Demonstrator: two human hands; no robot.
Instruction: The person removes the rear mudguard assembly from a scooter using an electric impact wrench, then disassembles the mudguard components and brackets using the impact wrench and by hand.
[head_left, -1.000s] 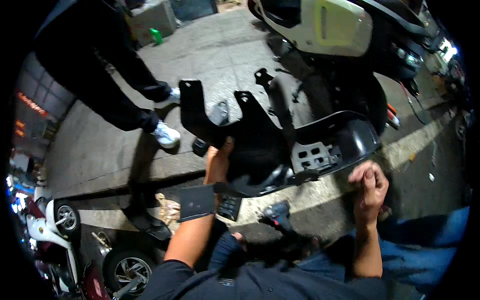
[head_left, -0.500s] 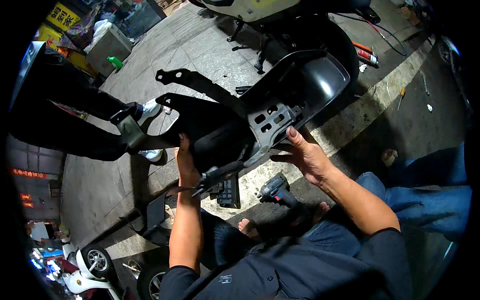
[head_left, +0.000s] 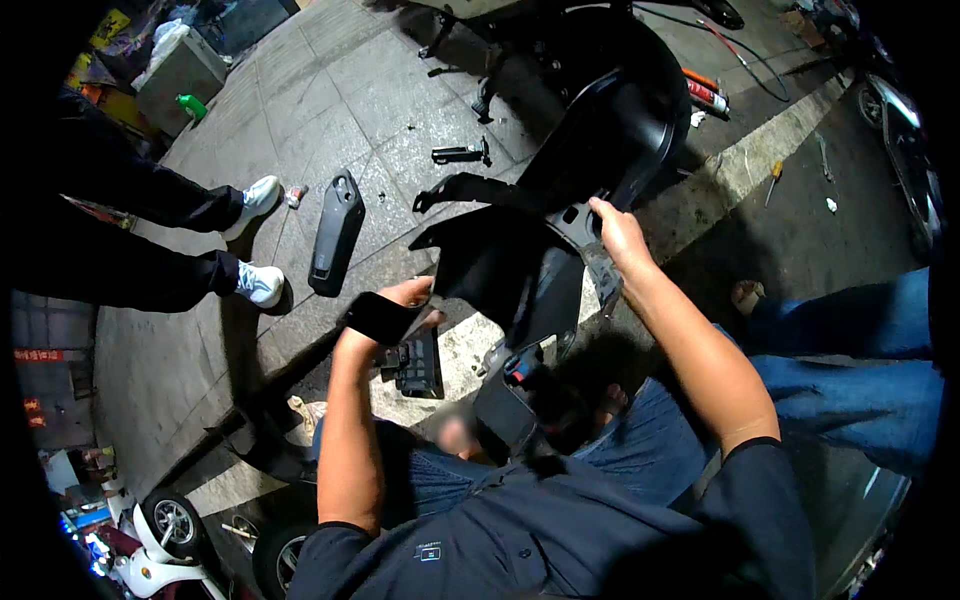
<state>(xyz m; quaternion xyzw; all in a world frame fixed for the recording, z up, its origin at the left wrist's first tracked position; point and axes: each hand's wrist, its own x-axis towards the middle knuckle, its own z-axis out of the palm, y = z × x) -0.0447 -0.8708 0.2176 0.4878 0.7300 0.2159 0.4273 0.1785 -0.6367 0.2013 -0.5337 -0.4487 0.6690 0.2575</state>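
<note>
Both my hands hold a large black plastic fender (head_left: 500, 262), its curved trough stretching away toward the far right. My right hand (head_left: 622, 240) grips it by a grey metal bracket (head_left: 574, 226) with slots, thumb on top. At the near left edge, my left hand (head_left: 408, 292) has its fingers closed round the rim; a black flap covers that wrist. Two prongs jut from the fender's left side. Below it, between my legs, lies a power tool (head_left: 520, 372), partly hidden. A black box-like part (head_left: 420, 365) rests on the ground beside my left forearm.
A long dark cover (head_left: 338, 235) and a small black part (head_left: 460, 154) lie on the tiles. At left stands a person in white shoes (head_left: 260, 285); at right, another's jeans (head_left: 840, 315). A screwdriver (head_left: 775, 182), wrench (head_left: 824, 158) and red-white tube (head_left: 706, 98) lie right.
The fender has shifted to the right and turned, still in both hands. The long dark cover on the tiles has come into full view, and the power tool is more covered.
</note>
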